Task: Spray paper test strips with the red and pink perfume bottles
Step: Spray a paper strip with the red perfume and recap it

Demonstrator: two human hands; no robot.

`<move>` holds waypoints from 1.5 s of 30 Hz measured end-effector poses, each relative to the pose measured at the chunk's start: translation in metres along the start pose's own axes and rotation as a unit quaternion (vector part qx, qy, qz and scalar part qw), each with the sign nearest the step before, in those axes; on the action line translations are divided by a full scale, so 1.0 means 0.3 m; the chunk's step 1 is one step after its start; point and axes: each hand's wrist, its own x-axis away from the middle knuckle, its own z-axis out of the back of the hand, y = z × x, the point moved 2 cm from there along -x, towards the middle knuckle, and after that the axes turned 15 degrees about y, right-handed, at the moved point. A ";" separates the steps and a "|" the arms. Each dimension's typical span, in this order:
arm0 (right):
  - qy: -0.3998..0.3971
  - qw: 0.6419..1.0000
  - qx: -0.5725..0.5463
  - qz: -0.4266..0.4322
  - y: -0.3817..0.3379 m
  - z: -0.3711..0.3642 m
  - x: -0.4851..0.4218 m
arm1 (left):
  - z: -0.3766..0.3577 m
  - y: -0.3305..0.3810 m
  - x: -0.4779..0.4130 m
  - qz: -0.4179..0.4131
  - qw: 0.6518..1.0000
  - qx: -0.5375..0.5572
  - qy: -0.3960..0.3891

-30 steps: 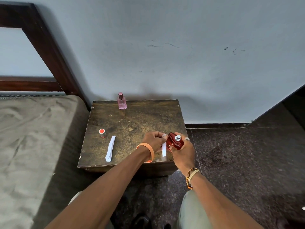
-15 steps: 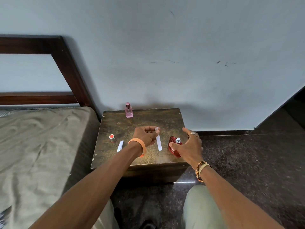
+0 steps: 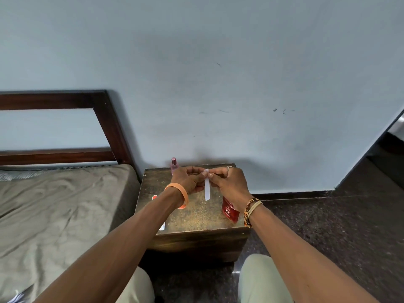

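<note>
A white paper strip [image 3: 207,189] hangs upright above the brown wooden table [image 3: 196,219]. My left hand [image 3: 189,179] and my right hand [image 3: 229,182] both pinch its top end. The red perfume bottle [image 3: 229,211] stands on the table's right side, partly behind my right wrist. The pink perfume bottle [image 3: 174,164] stands at the table's back edge, just behind my left hand. A second white strip [image 3: 162,226] lies on the table, mostly hidden under my left forearm. The red cap [image 3: 154,196] peeks out beside that forearm.
A bed with a grey-brown cover [image 3: 54,204] and a dark wooden headboard [image 3: 105,123] adjoins the table's left side. A pale blue wall [image 3: 218,84] rises right behind the table. Dark speckled floor [image 3: 328,226] lies to the right. My knees [image 3: 258,278] sit under the front edge.
My right hand let go of the red bottle, which now stands on the table, and rose to join the left hand on the strip's top. The camera view tilted upward.
</note>
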 end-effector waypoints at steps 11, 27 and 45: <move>0.038 0.995 -0.027 -0.088 0.131 -0.115 -0.207 | -0.043 -0.072 -0.223 0.047 0.999 0.008 0.019; 0.028 0.982 0.078 -0.171 0.492 -0.213 -0.586 | -0.217 -0.349 -0.638 -0.011 0.983 -0.157 0.095; 0.079 0.964 0.219 -0.128 0.658 -0.232 -0.737 | -0.341 -0.468 -0.790 -0.136 0.946 -0.293 0.024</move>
